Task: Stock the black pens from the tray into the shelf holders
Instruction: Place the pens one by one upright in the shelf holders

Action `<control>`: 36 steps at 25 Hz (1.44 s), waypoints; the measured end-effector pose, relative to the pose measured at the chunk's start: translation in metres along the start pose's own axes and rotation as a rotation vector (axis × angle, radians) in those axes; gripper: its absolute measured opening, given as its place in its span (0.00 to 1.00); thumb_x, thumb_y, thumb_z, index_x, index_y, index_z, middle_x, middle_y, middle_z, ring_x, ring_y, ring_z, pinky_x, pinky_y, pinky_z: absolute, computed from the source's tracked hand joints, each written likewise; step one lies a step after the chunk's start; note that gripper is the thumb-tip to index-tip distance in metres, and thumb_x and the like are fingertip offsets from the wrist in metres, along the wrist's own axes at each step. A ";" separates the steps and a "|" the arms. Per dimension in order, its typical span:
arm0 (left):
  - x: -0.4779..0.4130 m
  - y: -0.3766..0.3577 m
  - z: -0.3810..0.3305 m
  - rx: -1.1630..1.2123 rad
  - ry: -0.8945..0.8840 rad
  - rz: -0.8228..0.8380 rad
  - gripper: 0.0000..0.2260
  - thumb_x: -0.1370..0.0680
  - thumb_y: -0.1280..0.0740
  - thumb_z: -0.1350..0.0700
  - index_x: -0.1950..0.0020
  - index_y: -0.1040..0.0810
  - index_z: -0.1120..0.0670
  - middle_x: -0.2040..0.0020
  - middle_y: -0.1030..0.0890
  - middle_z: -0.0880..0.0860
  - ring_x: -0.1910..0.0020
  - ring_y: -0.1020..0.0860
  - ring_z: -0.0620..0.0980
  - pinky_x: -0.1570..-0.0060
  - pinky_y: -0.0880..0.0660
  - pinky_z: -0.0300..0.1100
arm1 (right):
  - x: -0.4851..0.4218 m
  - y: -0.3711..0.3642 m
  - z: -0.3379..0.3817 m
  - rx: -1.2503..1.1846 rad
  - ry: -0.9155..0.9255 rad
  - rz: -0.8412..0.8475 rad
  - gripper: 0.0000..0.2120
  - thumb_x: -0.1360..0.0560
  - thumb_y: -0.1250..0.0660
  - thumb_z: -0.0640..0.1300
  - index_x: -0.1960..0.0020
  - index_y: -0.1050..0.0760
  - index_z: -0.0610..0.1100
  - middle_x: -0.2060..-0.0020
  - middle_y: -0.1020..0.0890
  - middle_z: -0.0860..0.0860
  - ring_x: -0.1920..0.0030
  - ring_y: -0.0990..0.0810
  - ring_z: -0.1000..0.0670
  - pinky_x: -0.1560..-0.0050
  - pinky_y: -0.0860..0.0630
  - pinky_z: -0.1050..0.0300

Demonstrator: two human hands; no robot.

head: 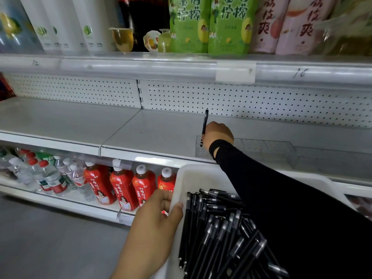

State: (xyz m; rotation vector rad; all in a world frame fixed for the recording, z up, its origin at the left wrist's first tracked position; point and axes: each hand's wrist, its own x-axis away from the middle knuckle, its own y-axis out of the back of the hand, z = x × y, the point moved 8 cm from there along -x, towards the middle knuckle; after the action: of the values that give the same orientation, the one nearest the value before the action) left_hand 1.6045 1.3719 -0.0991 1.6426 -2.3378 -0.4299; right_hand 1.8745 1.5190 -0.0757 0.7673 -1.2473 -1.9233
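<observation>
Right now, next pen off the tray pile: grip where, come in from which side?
Pinch the top pen mid-barrel, coming straight down from above. It lies flat and slanted over the pile, barrel exposed, ends crowded, and the tray wall held by the left hand blocks a side approach.

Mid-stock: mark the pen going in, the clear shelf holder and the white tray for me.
black pen (205, 122): head view, on its upper barrel.
clear shelf holder (265, 150): head view, on its bare front wall.
white tray (197, 170): head view, on its far rim.
</observation>
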 end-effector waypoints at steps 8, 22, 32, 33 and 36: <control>-0.001 0.002 -0.001 -0.030 -0.008 -0.011 0.03 0.21 0.33 0.53 0.54 0.22 0.48 0.63 0.17 0.47 0.67 0.18 0.44 0.65 0.26 0.39 | 0.007 0.007 -0.002 0.033 0.062 0.053 0.11 0.24 0.34 0.38 0.63 0.30 0.42 0.64 0.23 0.46 0.58 0.23 0.42 0.58 0.28 0.57; -0.018 -0.003 -0.014 -0.065 -0.037 -0.016 0.05 0.21 0.33 0.56 0.56 0.20 0.53 0.65 0.16 0.52 0.68 0.19 0.46 0.64 0.24 0.45 | 0.067 0.060 -0.019 -0.108 0.267 -0.077 0.11 0.22 0.36 0.42 0.44 0.18 0.45 0.50 0.16 0.47 0.49 0.18 0.44 0.44 0.21 0.51; -0.021 -0.005 -0.022 -0.092 -0.062 -0.033 0.07 0.21 0.34 0.56 0.58 0.21 0.56 0.64 0.18 0.61 0.68 0.21 0.56 0.62 0.23 0.51 | 0.147 0.070 -0.020 -0.049 0.589 -0.215 0.04 0.22 0.35 0.46 0.52 0.21 0.50 0.58 0.20 0.56 0.55 0.24 0.53 0.55 0.24 0.54; -0.020 -0.004 -0.022 -0.101 -0.066 -0.035 0.07 0.21 0.34 0.56 0.58 0.21 0.56 0.64 0.18 0.62 0.67 0.21 0.58 0.62 0.23 0.52 | 0.157 0.075 -0.016 -0.043 0.639 -0.237 0.04 0.22 0.35 0.48 0.53 0.22 0.50 0.59 0.21 0.57 0.56 0.25 0.54 0.57 0.26 0.56; -0.021 -0.004 -0.021 -0.104 -0.071 -0.044 0.07 0.21 0.33 0.57 0.59 0.21 0.55 0.67 0.18 0.59 0.71 0.22 0.51 0.66 0.25 0.48 | 0.173 0.067 -0.011 0.067 0.704 -0.067 0.06 0.22 0.34 0.52 0.53 0.21 0.51 0.61 0.19 0.57 0.59 0.22 0.53 0.58 0.26 0.58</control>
State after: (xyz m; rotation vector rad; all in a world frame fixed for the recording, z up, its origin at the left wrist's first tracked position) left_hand 1.6224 1.3884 -0.0816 1.6588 -2.2905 -0.6180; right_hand 1.7997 1.3535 -0.0348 1.3817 -0.8477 -1.4518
